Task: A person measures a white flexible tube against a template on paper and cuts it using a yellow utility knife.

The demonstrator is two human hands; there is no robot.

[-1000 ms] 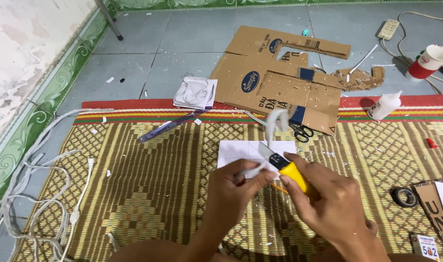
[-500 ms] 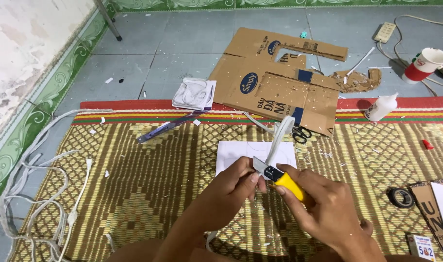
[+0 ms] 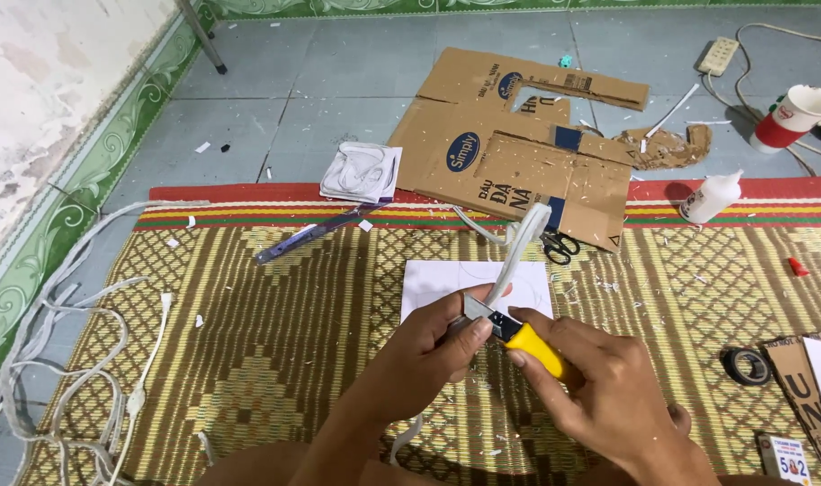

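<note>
Right hand [image 3: 608,396] clamped on yellow utility knife [image 3: 527,340], left hand [image 3: 428,346] fingers [image 3: 469,333] pinching the white strip [image 3: 518,256] right at the blade; a slip likely nicks those fingertips or tears the strip.

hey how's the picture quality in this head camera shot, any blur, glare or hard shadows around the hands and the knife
Head view: even, soft daylight, no glare; left hand, right hand and yellow utility knife are sharp; only faint shadows on the woven mat; the white strip looks slightly soft; mild wide-angle bending at the edges.
</note>
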